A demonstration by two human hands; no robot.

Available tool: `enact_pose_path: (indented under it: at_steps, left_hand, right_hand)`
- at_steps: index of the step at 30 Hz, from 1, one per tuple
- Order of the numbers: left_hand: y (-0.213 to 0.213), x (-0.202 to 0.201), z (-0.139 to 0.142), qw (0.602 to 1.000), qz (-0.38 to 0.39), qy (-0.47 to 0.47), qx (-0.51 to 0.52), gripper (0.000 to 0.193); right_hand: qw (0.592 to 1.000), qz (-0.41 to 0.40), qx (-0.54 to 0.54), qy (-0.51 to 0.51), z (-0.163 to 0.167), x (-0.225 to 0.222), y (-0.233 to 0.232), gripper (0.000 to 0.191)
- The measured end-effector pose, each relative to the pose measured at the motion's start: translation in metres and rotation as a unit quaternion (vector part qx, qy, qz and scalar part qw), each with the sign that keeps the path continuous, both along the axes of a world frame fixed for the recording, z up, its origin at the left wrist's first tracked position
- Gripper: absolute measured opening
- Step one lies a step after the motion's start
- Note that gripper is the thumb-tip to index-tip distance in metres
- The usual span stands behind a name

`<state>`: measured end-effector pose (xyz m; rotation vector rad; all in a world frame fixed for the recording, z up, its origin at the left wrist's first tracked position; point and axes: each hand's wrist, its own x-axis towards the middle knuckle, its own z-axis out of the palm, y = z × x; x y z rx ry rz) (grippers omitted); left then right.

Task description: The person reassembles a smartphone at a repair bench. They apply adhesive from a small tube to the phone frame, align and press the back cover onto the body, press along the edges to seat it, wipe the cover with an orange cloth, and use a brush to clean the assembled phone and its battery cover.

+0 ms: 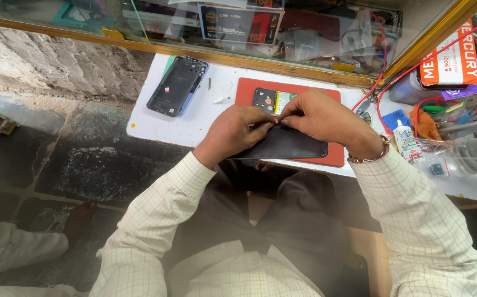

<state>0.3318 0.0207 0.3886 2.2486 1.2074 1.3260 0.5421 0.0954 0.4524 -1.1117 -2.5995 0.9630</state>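
— Right, what have both hands got?

— Both are on a flat black rectangular phone panel (288, 146), held just above the near edge of the red rubber work mat (326, 91). The left hand (233, 135) curls over the panel's left end, its fingers (260, 127) pinched narrow on the upper edge. The right hand (326, 118) comes in from the other side, fingers (289, 118) bent down and pressed on that same edge, tips of the two hands almost touching.

— And behind the hands?

— An opened phone body with green and dark circuit parts showing (271, 100) lies on the mat, just beyond the knuckles, partly hidden by them. The mat sits on a white bench (150, 124).

— Anything further left?

— A dark phone back cover with a blue rim (177, 85) lies tilted on the bench, well apart from the hands. Between it and the mat sits a small white scrap (220, 100); what it is, I cannot tell.

— The right side looks busy.

— Crowded. A small white glue bottle (405, 137) lies near the right wrist, which wears a metal bracelet (370, 157). Red wires (392, 82) loop across that corner, over a blue cloth (397, 118). A glass-fronted wooden counter (282, 63) runs along the back of the bench.
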Motion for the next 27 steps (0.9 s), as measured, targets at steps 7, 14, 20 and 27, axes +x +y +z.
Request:
enact_pose_path:
  at_steps: [7,14,20,27]
  left_hand:
    - [0.0014,0.0014,-0.0066,0.999,0.003,0.015,0.041,0.011]
    - [0.0016,0.0063,-0.0092,0.998,0.007,0.027,0.051,0.015]
    - [0.0038,0.0054,-0.0097,0.999,-0.029,0.008,0.017,0.015]
    - [0.0027,0.0031,-0.0097,0.998,-0.056,-0.021,-0.016,0.014]
  right_hand:
    - [1.000,0.005,-0.001,0.011,0.0019,0.0018,-0.0026,0.023]
    - [1.000,-0.004,-0.008,-0.008,0.0017,0.0033,-0.0031,0.022]
    - [1.000,-0.004,-0.004,-0.011,0.0014,0.0070,-0.0042,0.022]
    - [1.000,-0.014,-0.012,-0.024,0.0010,0.0081,-0.0076,0.022]
